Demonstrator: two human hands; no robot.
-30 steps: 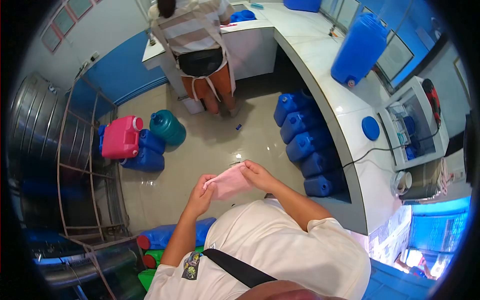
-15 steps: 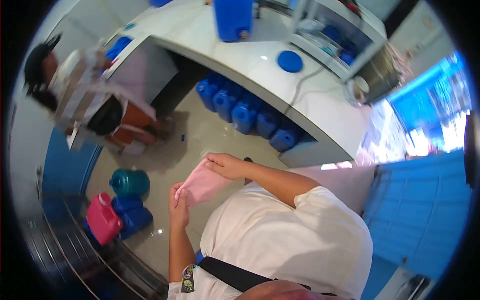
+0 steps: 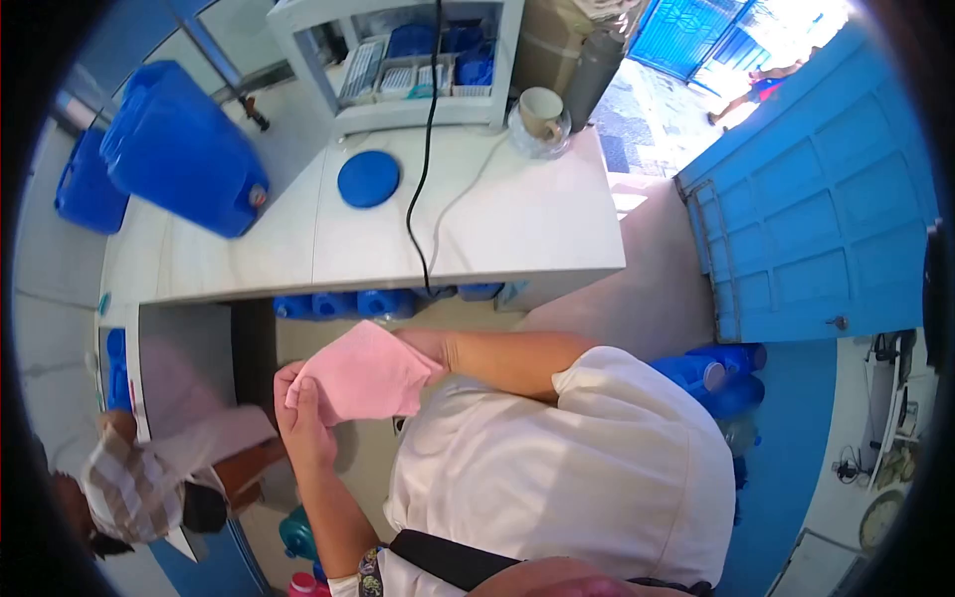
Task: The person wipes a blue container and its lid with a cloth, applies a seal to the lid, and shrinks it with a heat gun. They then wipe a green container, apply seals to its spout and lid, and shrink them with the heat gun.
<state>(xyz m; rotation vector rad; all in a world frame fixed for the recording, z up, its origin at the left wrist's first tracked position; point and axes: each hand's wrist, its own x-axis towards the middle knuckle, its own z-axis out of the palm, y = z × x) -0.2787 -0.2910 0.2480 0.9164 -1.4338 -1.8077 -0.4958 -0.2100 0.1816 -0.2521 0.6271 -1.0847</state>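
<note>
A folded pink cloth [image 3: 363, 376] is spread between my two hands, in front of my white shirt. My left hand [image 3: 300, 400] pinches its left edge, thumb on top and fingers curled beneath. At the far right corner my right hand [image 3: 426, 348] holds the cloth from behind, with most of its fingers hidden under the fabric. Just beyond my hands is the white counter [image 3: 507, 224], with a round blue lid [image 3: 368, 179] lying on it.
A large blue jug [image 3: 184, 149] stands on the counter, near a white shelf unit [image 3: 418, 119] and a cup [image 3: 540, 111]. Blue containers [image 3: 383, 303] sit under the counter. A black cable [image 3: 416, 209] hangs over its edge. Another person [image 3: 139, 478] is at the left; a blue door [image 3: 811, 204] stands at the right.
My view has turned to the right, towards the counter and door. The pink cloth lies flatter and wider now, and my right hand has gone from gripping its top edge in view to mostly behind it.
</note>
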